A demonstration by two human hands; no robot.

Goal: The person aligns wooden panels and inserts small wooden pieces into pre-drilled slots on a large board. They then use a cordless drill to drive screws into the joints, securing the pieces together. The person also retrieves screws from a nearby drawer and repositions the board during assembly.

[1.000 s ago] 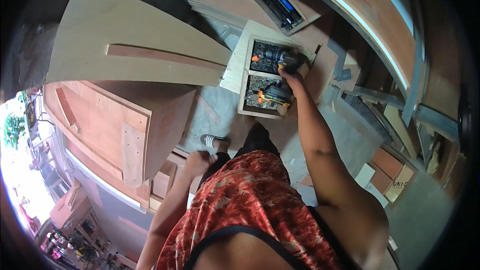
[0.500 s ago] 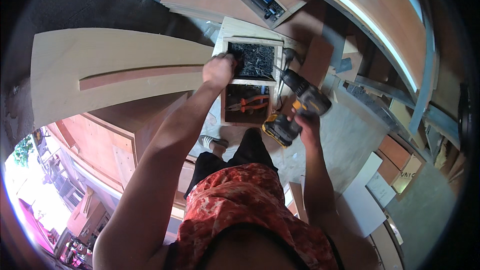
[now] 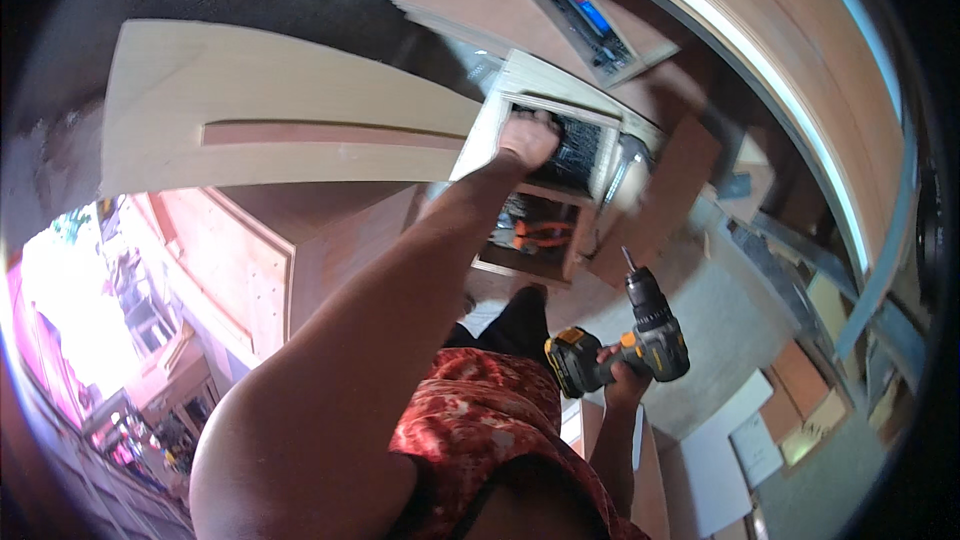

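The head view shows the left hand (image 3: 530, 135) reaching into the far compartment of a wooden box (image 3: 606, 165), at its left side. The fingertips are hidden down among dark, thin fasteners (image 3: 578, 155), so whether they grip any cannot be told; the curled knuckles would suit picking out small loose pieces. The right hand (image 3: 625, 385) is wrapped around the handle of a black and yellow drill (image 3: 650, 335), well apart from the box on its near right. The drill lies across the view, its bit (image 3: 628, 258) pointing to the far side and its battery (image 3: 572, 360) to the left, near the shirt. Held out there, it seems kept out of the left arm's way, with the bit clear of the body.

Orange-handled pliers (image 3: 543, 234) lie in the near compartment; the divider presumably stops tools and fasteners from mixing. The box rests on a pale board (image 3: 480, 140), which probably serves as a stand. A large curved panel (image 3: 150, 100) lies to the left, bearing a narrow reddish strip (image 3: 300, 132), perhaps as a stiffener.
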